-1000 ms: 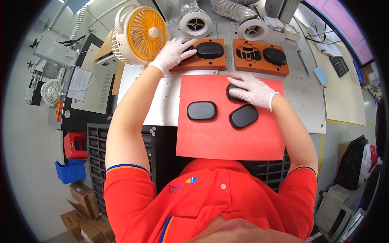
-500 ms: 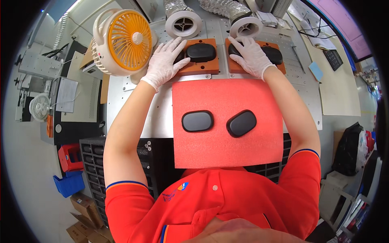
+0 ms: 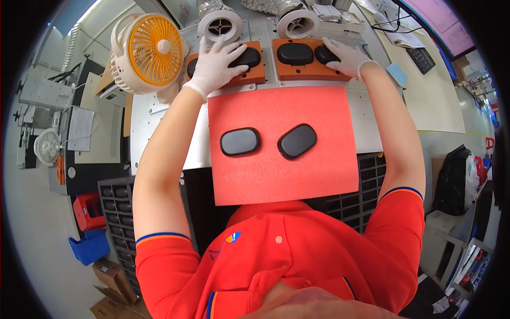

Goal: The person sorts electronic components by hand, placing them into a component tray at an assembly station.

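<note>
My left hand (image 3: 215,66), in a white glove, lies spread over the left orange-brown fixture block (image 3: 256,77). Its thumb and forefinger rest at the left end of a smooth black oval case (image 3: 248,57); another black case (image 3: 192,67) is mostly hidden behind that hand. On the right fixture block (image 3: 313,73) sit two more black cases. My gloved right hand (image 3: 349,58) has its fingers and thumb apart around the right-hand case (image 3: 323,54), while the left-hand one (image 3: 295,54) is uncovered. Whether either hand presses down, I cannot tell.
Two dark oval cases, one level (image 3: 240,142) and one tilted (image 3: 297,141), lie on a red foam sheet (image 3: 284,181) before me. An orange-and-white fan (image 3: 154,50) stands left. Behind the blocks are two white duct nozzles (image 3: 221,26) (image 3: 298,25). A keyboard-like black pad (image 3: 421,60) lies right.
My right hand has shifted from the left case to the right case on its block. My left hand has moved rightward over its block, fingers spread wider. The whole view has shifted slightly.
</note>
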`<action>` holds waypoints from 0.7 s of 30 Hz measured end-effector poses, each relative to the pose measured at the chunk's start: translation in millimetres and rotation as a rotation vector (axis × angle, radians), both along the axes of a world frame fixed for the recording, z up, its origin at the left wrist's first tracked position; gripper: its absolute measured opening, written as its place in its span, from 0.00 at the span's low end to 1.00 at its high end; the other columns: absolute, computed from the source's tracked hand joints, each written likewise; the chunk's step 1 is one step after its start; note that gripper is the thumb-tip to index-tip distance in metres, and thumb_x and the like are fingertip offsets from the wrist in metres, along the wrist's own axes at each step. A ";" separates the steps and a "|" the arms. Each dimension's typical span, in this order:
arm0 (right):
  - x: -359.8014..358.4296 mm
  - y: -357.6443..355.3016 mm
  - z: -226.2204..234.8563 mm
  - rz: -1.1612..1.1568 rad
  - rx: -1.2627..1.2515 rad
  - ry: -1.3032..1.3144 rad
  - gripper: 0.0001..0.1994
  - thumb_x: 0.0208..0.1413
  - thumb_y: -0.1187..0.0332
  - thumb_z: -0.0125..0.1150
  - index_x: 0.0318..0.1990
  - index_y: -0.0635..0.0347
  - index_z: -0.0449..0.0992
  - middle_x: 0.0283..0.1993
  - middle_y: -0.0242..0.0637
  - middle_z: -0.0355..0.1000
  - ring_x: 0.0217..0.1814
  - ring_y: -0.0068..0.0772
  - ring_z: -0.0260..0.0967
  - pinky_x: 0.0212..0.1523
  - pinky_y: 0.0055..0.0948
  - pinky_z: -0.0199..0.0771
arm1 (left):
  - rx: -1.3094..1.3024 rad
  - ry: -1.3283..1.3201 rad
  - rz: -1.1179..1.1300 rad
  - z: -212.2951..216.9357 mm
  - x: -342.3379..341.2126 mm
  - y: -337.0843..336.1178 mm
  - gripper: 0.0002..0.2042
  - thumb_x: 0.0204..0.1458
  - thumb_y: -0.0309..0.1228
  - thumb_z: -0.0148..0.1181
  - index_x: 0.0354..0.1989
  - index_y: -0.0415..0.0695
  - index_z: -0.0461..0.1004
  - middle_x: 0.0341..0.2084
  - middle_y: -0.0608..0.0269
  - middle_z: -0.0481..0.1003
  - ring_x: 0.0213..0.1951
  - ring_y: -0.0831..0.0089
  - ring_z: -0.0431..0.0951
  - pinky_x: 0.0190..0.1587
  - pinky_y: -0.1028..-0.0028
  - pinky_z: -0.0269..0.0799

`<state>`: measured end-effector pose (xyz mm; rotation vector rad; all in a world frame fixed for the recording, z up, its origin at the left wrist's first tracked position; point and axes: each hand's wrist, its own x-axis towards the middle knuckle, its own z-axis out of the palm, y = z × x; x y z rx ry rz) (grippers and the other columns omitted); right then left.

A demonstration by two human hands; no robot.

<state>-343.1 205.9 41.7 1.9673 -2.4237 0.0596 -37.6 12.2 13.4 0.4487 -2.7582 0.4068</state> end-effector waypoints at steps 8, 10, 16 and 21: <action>93.4 140.0 34.0 -0.166 -0.219 -1.026 0.25 0.34 0.67 0.70 0.46 0.58 0.77 0.50 0.39 0.69 0.56 0.34 0.65 0.52 0.31 0.66 | 0.344 0.226 -0.422 48.8 -7.3 166.0 0.29 0.35 0.29 0.65 0.52 0.49 0.67 0.35 0.61 0.72 0.41 0.62 0.71 0.49 0.57 0.64; 109.7 191.5 24.3 0.269 -0.106 -1.239 0.26 0.29 0.72 0.70 0.45 0.57 0.77 0.47 0.35 0.71 0.54 0.30 0.66 0.55 0.28 0.65 | 0.204 0.114 -0.617 39.7 -8.2 219.4 0.21 0.48 0.30 0.53 0.54 0.51 0.67 0.39 0.65 0.70 0.40 0.69 0.72 0.57 0.59 0.62; 176.0 294.8 -40.2 -0.194 -0.038 -1.671 0.26 0.33 0.70 0.71 0.47 0.59 0.75 0.50 0.35 0.69 0.53 0.33 0.66 0.56 0.30 0.65 | 0.691 -0.206 -0.852 42.7 -11.2 285.0 0.29 0.38 0.37 0.66 0.54 0.52 0.68 0.51 0.61 0.68 0.56 0.61 0.66 0.62 0.48 0.50; 167.9 386.5 -180.4 -1.572 -0.597 -1.203 0.31 0.41 0.57 0.72 0.55 0.57 0.72 0.49 0.37 0.71 0.52 0.29 0.68 0.55 0.30 0.66 | 0.527 -0.257 -0.812 27.0 -4.8 276.8 0.29 0.44 0.37 0.67 0.57 0.47 0.66 0.61 0.55 0.62 0.61 0.53 0.62 0.64 0.50 0.49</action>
